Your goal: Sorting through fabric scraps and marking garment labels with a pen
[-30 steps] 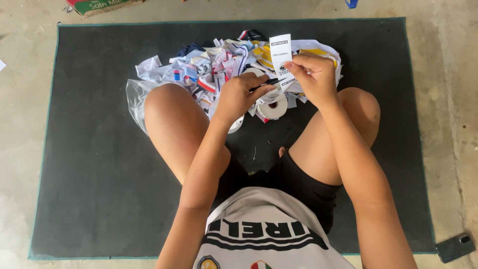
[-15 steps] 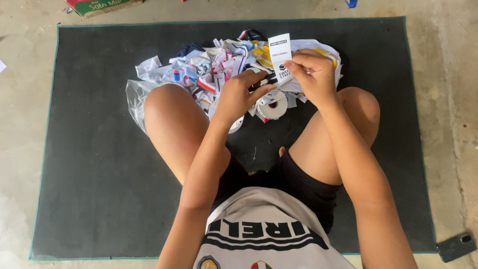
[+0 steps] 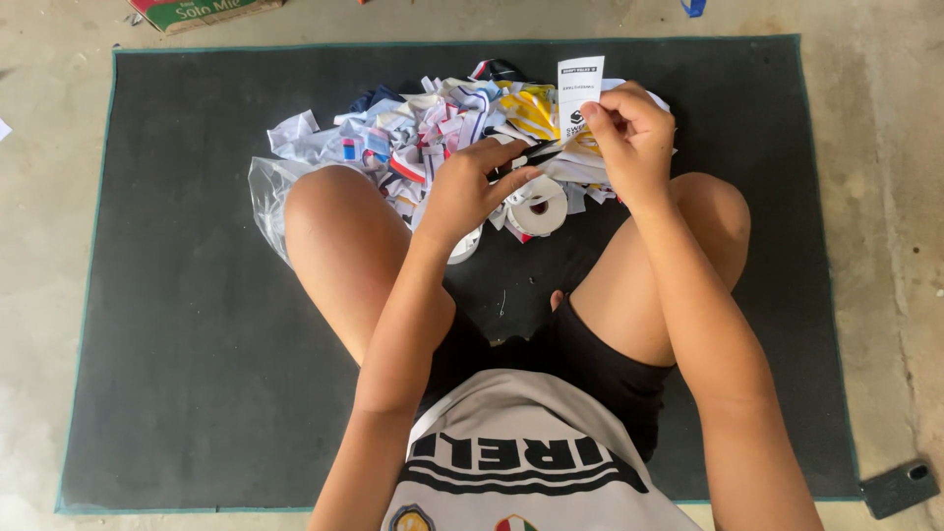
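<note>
White printed paper tag (image 3: 579, 88) upright, long axis vertical — pinched in right hand (image 3: 634, 147), left hand (image 3: 470, 192) on scissors (image 3: 526, 154) — grip unclear.

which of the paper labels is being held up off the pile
The white label with black print, pinched upright in the right hand. The other labels lie crumpled in the pile on the mat.

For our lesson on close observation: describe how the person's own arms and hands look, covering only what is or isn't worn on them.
Both arms are bare along all that shows of them; no sleeve covers them. The left hand and right hand wear no gloves, and no ring, watch or wristband shows. The only clothing in view is a white shirt with black lettering and black shorts.
</note>
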